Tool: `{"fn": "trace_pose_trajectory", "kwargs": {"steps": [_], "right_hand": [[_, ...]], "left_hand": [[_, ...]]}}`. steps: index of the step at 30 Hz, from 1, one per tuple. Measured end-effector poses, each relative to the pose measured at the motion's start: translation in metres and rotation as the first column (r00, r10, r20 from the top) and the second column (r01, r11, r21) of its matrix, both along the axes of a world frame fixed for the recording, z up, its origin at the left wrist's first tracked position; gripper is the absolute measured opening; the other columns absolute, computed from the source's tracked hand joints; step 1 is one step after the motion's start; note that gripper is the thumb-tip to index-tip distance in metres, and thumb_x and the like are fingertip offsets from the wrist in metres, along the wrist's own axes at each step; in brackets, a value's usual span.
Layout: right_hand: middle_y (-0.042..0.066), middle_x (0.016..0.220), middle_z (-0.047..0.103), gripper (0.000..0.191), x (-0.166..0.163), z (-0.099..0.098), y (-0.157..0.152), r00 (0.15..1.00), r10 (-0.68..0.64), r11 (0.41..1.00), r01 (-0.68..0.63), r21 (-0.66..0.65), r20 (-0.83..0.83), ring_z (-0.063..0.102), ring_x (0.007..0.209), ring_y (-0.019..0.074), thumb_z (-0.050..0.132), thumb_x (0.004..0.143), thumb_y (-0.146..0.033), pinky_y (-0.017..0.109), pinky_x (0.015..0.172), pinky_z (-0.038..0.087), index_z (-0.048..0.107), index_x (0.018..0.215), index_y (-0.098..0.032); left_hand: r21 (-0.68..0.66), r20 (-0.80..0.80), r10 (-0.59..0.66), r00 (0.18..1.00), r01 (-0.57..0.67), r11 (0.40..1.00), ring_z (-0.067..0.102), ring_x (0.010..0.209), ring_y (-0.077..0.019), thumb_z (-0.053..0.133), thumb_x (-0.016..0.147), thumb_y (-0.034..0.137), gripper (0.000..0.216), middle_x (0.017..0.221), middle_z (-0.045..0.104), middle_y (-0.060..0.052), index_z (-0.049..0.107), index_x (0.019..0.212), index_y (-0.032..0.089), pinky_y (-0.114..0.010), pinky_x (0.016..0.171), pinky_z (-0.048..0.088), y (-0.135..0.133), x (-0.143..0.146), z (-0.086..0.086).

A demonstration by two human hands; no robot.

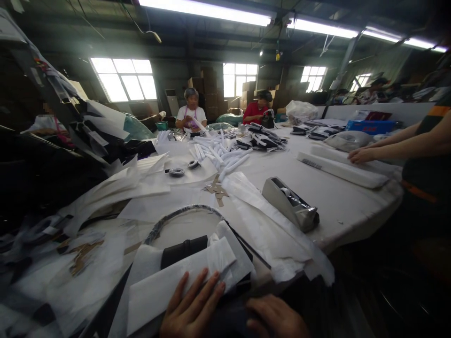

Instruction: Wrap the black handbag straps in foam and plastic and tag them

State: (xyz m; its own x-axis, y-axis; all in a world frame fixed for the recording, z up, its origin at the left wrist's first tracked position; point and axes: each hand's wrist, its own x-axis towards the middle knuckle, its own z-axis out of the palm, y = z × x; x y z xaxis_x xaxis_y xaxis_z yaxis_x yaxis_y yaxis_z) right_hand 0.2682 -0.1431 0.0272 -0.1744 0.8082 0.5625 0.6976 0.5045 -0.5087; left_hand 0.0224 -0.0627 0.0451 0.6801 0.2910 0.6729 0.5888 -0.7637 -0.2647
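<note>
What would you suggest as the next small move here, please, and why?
I would probably bring the right hand up to smooth the white sheet: it looks creased toward its right end, and the left hand lies spread on it, while the right hand is apart from it.

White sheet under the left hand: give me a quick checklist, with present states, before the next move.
1. Left hand on the white sheet: ok, fingers spread across it.
2. Right hand grip: cannot tell, blurred and dark.
3. Black piece hidden by the sheet: not ok, part shows past its far edge.
4. Curved handle free of both hands: ok, it arches beyond them.
5. Tape dispenser apart from both hands: ok.
6. Co-worker's hand away from the sheet: ok.
</note>
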Motion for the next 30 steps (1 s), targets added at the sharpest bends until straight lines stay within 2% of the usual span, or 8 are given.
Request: {"fn": "trace_pose_trajectory", "kwargs": {"steps": [2, 3, 7, 13, 17, 21, 25, 30], "right_hand": [[0.003, 0.088, 0.077, 0.016, 0.000, 0.035, 0.014, 0.991, -0.017, 0.962, -0.019, 0.271, 0.130, 0.070, 0.078, 0.0156, 0.061, 0.096, -0.025, 0.025, 0.081, 0.055, 0.067, 0.110, -0.019], [0.002, 0.090, 0.077, 0.016, -0.002, 0.048, 0.022, 0.983, -0.009, 0.943, -0.052, 0.328, 0.183, 0.069, 0.080, 0.0156, 0.061, 0.096, -0.023, 0.028, 0.088, 0.052, 0.067, 0.111, -0.019], [-0.002, 0.090, 0.076, 0.023, -0.010, 0.072, 0.051, 0.955, 0.037, 0.905, -0.157, 0.394, 0.295, 0.065, 0.084, 0.0141, 0.046, 0.104, -0.019, 0.031, 0.104, 0.040, 0.068, 0.107, -0.019], [0.001, 0.082, 0.069, 0.029, -0.010, 0.070, 0.073, 0.896, 0.147, 0.916, -0.283, 0.284, 0.420, 0.059, 0.075, 0.0145, 0.039, 0.105, -0.017, 0.030, 0.083, 0.045, 0.066, 0.093, -0.016], [0.001, 0.079, 0.066, 0.026, -0.009, 0.061, 0.078, 0.890, 0.168, 0.915, -0.300, 0.268, 0.424, 0.056, 0.070, 0.0152, 0.044, 0.103, -0.017, 0.031, 0.069, 0.042, 0.064, 0.087, -0.017], [0.001, 0.077, 0.067, 0.022, -0.007, 0.044, 0.079, 0.927, 0.180, 0.887, -0.297, 0.353, 0.329, 0.056, 0.072, 0.0149, 0.050, 0.100, -0.016, 0.030, 0.072, 0.043, 0.065, 0.085, -0.016], [0.001, 0.078, 0.069, 0.016, -0.005, 0.036, 0.078, 0.933, 0.201, 0.857, -0.315, 0.408, 0.298, 0.059, 0.076, 0.0147, 0.053, 0.098, -0.014, 0.030, 0.078, 0.046, 0.068, 0.090, -0.016], [0.000, 0.079, 0.071, 0.017, -0.003, 0.039, 0.077, 0.928, 0.209, 0.858, -0.325, 0.396, 0.309, 0.062, 0.079, 0.0143, 0.054, 0.099, -0.017, 0.029, 0.078, 0.050, 0.070, 0.094, -0.017]], "left_hand": [[-0.011, 0.015, 0.006, 1.000, -0.006, 1.000, 0.060, 0.125, -0.0207, 0.047, 0.099, 0.019, 0.036, 0.134, 0.065, 0.000, 0.059, 0.132, 0.024, -0.048, 0.124, 0.022, -0.001, -0.001, 0.001], [-0.014, 0.018, 0.004, 1.000, -0.004, 1.000, 0.060, 0.125, -0.0206, 0.046, 0.099, 0.021, 0.036, 0.134, 0.065, 0.000, 0.060, 0.132, 0.024, -0.047, 0.124, 0.022, -0.001, -0.001, 0.001], [-0.014, 0.035, -0.004, 0.999, 0.005, 1.000, 0.061, 0.124, -0.0199, 0.048, 0.098, 0.018, 0.035, 0.133, 0.066, 0.001, 0.061, 0.130, 0.024, -0.046, 0.124, 0.024, -0.001, 0.001, 0.004], [-0.055, 0.086, 0.026, 0.996, -0.021, 0.998, 0.065, 0.118, -0.0185, 0.070, 0.087, 0.023, 0.042, 0.126, 0.070, 0.002, 0.062, 0.128, 0.024, -0.044, 0.125, 0.021, -0.003, 0.009, 0.010], [-0.081, 0.123, 0.024, 0.992, -0.014, 0.997, 0.063, 0.120, -0.0174, 0.056, 0.095, 0.017, 0.035, 0.128, 0.069, 0.002, 0.061, 0.130, 0.023, -0.044, 0.125, 0.023, -0.004, 0.011, 0.008], [-0.075, 0.109, 0.001, 0.994, 0.007, 0.997, 0.060, 0.125, -0.0197, 0.039, 0.102, 0.018, 0.037, 0.132, 0.067, 0.000, 0.061, 0.131, 0.023, -0.046, 0.123, 0.025, -0.006, 0.008, 0.005], [-0.078, 0.099, -0.016, 0.995, 0.024, 0.997, 0.059, 0.126, -0.0208, 0.041, 0.101, 0.020, 0.036, 0.132, 0.067, 0.000, 0.061, 0.131, 0.026, -0.047, 0.123, 0.026, -0.007, 0.004, 0.006], [-0.097, 0.112, -0.024, 0.993, 0.035, 0.995, 0.059, 0.126, -0.0212, 0.041, 0.102, 0.024, 0.035, 0.131, 0.067, 0.001, 0.063, 0.128, 0.029, -0.047, 0.123, 0.026, -0.007, 0.005, 0.006]]}}
